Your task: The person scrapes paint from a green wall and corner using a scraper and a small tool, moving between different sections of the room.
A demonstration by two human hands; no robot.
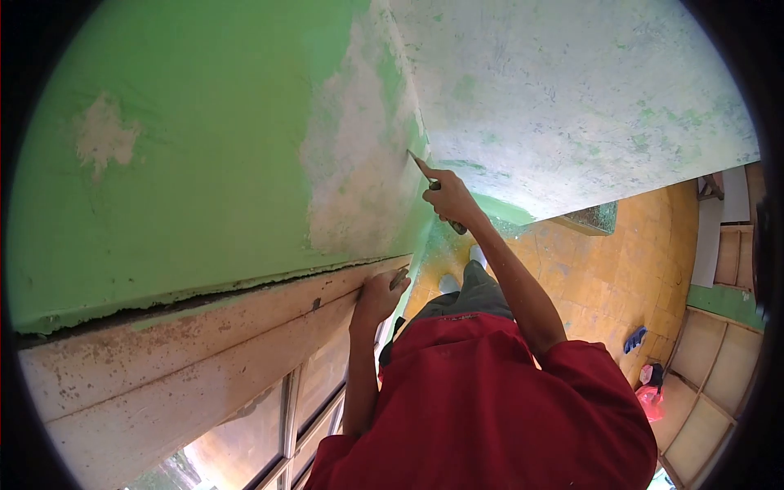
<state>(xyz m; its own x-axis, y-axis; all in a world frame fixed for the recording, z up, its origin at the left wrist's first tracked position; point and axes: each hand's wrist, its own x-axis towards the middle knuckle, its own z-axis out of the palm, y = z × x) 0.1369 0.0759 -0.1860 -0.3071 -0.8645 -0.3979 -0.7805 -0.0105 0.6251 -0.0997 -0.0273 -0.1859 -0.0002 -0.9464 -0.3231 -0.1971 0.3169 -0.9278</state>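
Item: scraper (422,168), narrow flat blade with a dark handle.
Location: blade tip pressed to the green wall (188,139), at the edge of a bare plaster patch (355,163) near the corner.
Right hand (449,200): closed around the scraper's handle.
Left hand (380,296): fingers curled over the edge of the wooden frame (204,343) below the wall.
Handling: probably light and stiff, with a thin blade edge; best held by the handle, well back from the tip.
Hidden: most of the handle sits inside the fist; a small shape by the left fingers cannot be made out; blade width unclear.
Below: tiled floor (604,278).
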